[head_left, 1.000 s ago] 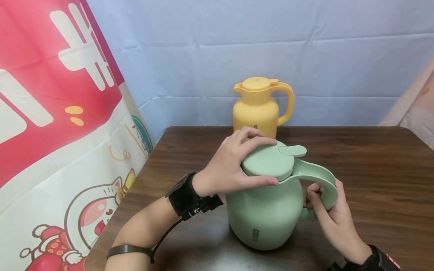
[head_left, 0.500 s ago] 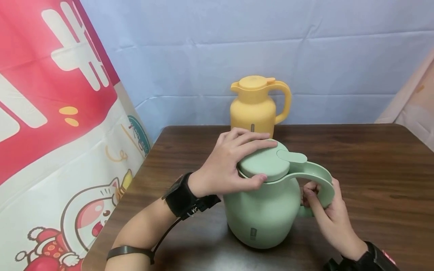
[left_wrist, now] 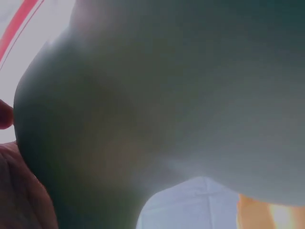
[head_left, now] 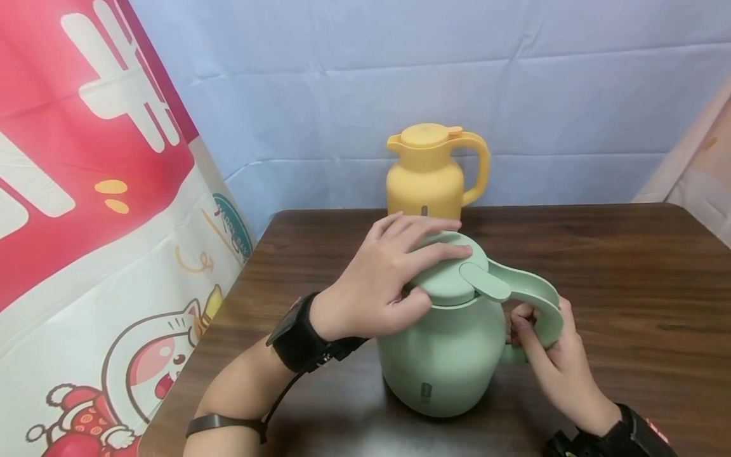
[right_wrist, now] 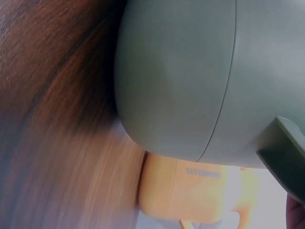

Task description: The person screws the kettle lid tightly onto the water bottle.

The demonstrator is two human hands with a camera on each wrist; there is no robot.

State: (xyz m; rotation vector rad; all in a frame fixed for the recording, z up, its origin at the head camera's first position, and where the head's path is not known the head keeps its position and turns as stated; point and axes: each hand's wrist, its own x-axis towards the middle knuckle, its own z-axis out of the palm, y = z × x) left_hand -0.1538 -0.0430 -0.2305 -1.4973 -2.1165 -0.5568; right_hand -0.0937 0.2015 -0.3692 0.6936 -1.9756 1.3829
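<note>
A light green thermos jug stands upright on the brown table. Its round lid sits in the mouth, with the lid's flat tab pointing toward the near right. My left hand grips the lid from the left, fingers spread across the top and thumb bent at the near side. On the other side, my right hand holds the lower part of the handle, fingers curled through the loop. The jug's body fills most of the left wrist view, and in the right wrist view its base meets the table.
Behind the green jug a yellow thermos jug stands near the table's far edge, its handle to the right. A pale blue cloth hangs behind the wooden table. On the left hangs a printed red and white cloth.
The lid has turned clockwise under my left hand, its tab swinging from the right toward the near right. My left thumb has drawn back to the left. The right hand keeps its hold.
</note>
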